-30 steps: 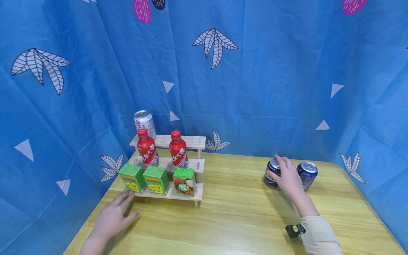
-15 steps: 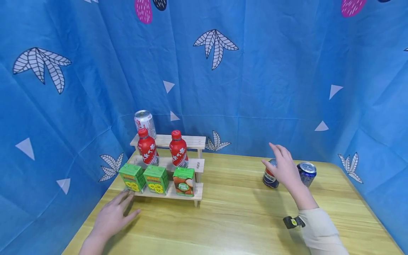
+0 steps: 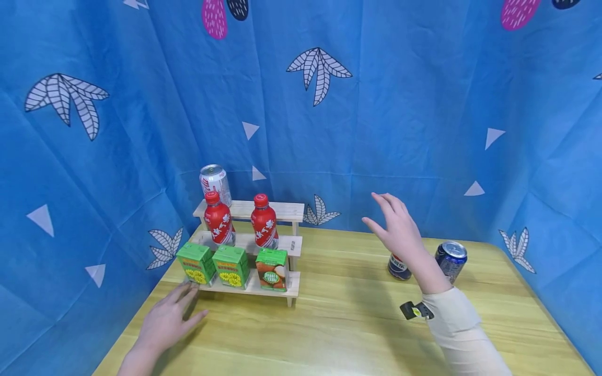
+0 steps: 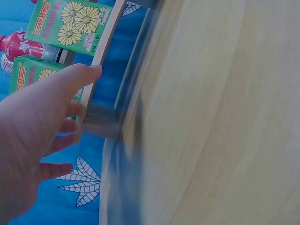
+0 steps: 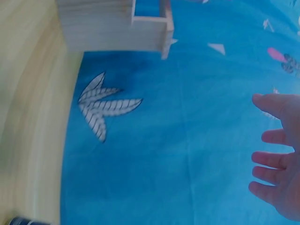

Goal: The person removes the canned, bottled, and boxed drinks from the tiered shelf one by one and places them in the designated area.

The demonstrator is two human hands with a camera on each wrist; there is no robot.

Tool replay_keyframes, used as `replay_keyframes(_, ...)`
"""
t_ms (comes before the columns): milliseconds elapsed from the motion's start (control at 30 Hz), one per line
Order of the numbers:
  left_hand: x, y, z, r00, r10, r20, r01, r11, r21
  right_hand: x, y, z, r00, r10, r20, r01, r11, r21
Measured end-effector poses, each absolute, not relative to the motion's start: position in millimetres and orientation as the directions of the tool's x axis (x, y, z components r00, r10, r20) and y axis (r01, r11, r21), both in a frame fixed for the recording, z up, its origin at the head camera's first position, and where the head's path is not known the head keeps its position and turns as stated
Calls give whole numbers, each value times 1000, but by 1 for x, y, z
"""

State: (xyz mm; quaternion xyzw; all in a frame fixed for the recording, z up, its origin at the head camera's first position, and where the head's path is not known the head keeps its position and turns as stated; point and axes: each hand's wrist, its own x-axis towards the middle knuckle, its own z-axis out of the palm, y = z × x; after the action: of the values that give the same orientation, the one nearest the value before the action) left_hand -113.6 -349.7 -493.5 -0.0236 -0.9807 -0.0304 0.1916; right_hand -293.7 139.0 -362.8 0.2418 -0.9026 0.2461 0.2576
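My left hand (image 3: pixel 162 321) reaches to the front left corner of a three-tier wooden rack (image 3: pixel 293 282), relaxed fingertips at the lowest board. In the left wrist view its thumb (image 4: pixel 84 74) overlaps the board's edge beside green drink cartons (image 4: pixel 70 26). My right hand (image 3: pixel 400 230) is raised over the table with nothing in it, fingers apart and pointing towards the back. Below it stands a dark blue cola can (image 3: pixel 398 269), its top hidden by that hand. A second blue can (image 3: pixel 451 256) stands to the right behind the forearm.
On the rack's lowest tier stand two chrysanthemum-print cartons (image 3: pixel 231 266) and a brown-and-green carton (image 3: pixel 271 269). Two red bottles (image 3: pixel 265 222) fill the middle tier, and a silver-white cola can (image 3: pixel 215 183) is at top left. Blue cloth (image 3: pixel 400 130) surrounds the wooden table (image 3: pixel 329 324).
My right hand has lifted off the left blue can and moved up and left, its fingers spread. The left hand stays at the rack; the cans stand where they were.
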Motion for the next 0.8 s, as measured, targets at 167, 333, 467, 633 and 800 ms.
replay_keyframes(167, -114, -350, -495, -922, 37, 386, 60, 997, 49, -292, 120, -351, -711, -346, 612, -610, 736, -292)
replay_keyframes(333, -114, -351, -494, -922, 38, 386, 61, 997, 47, -289, 98, -340, -682, -372, 629, -645, 712, -277)
replay_keyframes(467, -114, -351, -494, -923, 38, 383, 60, 997, 44, -287, 81, -332, -667, -395, 632, -669, 690, -275)
replay_keyframes(633, -114, -352, -495, -924, 34, 380, 56, 997, 48, -284, 59, -326, -645, -418, 640, -698, 663, -270)
replay_keyframes(800, -115, -354, -498, -923, 34, 384, 53, 998, 41, -280, 36, -321, -601, -446, 664, -743, 618, -257)
